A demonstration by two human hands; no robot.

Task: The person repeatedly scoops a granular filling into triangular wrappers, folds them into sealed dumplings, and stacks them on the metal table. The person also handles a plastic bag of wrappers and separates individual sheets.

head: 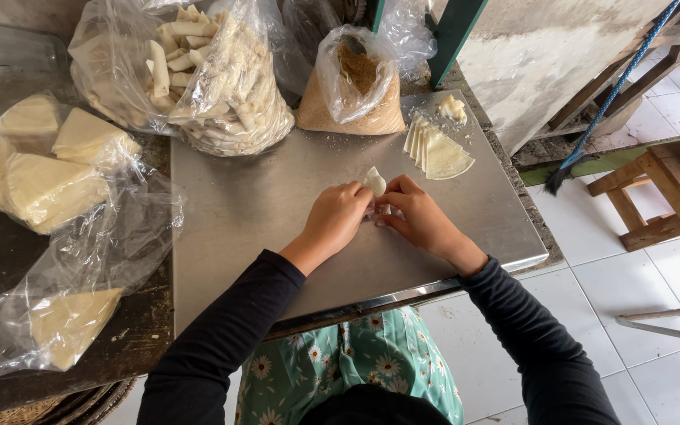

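Thin wrapper (374, 182) could tear or unroll if I pinch too hard, spilling whatever's inside (filling hidden, probably). My left hand (337, 218) and right hand (419, 216) are both curled, fingertips pinching the half-folded pastry wrapper mid steel tabletop (277, 197). Spare wrapper stack (438, 152) sits near, right; bag of breadcrumbs (353, 86) behind.

hands: left hand (338, 214) and right hand (417, 214) pinching pale wrapper (374, 182) on steel tabletop (261, 197) | wrapper stack (439, 151) right of it | crumb bag (352, 90) behind
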